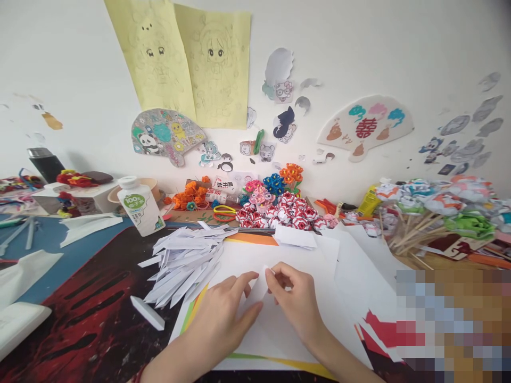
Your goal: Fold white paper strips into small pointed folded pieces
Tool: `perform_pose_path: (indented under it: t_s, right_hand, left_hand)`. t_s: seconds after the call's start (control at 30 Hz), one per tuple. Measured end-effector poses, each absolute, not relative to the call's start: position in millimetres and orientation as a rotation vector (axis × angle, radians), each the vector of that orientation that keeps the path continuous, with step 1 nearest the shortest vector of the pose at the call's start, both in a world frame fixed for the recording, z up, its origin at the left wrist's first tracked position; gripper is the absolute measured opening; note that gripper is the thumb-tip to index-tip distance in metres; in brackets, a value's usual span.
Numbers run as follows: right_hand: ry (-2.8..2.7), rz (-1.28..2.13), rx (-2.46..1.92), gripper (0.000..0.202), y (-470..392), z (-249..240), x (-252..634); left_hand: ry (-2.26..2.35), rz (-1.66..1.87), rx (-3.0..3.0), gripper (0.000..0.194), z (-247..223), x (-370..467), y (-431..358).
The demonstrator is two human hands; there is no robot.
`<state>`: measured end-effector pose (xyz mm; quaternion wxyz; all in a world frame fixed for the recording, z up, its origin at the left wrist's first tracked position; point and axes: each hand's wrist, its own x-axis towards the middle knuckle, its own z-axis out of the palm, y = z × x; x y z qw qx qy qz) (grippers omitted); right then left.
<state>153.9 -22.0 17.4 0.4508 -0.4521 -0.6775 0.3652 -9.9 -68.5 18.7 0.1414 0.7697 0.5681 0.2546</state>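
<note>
My right hand (293, 295) pinches the upper end of a small folded white paper strip (260, 287) between thumb and fingertips. My left hand (227, 308) is beside the strip's left side, with thumb and index finger apart; whether it touches the paper I cannot tell. Both hands are over a stack of white paper sheets (295, 335), with orange, yellow and green edges showing beneath. To the left lies a heap of folded white paper strips (183, 260). One loose folded strip (147, 313) lies nearer to me on the dark red and black mat (96, 303).
A white bottle (141, 207) stands behind the heap. Red-and-white paper flowers (291, 213) crowd the back edge. Flowers on sticks (411, 229) fill the right. Red paper scraps (379, 332) lie at front right. A folded white paper (295, 238) rests behind my hands.
</note>
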Motion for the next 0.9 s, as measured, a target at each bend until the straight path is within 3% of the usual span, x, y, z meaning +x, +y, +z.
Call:
perform_pose_path:
  t_s: [0.67, 0.9]
  right_hand:
    - [-1.603, 1.440, -0.813, 0.029, -13, 9, 155]
    - [-1.593, 1.441, -0.836, 0.027, -13, 14, 155]
  left_hand:
    - [1.456, 0.923, 2.012, 0.037, 24, -11, -65]
    - [1.417, 0.927, 1.888, 0.041, 27, -10, -68]
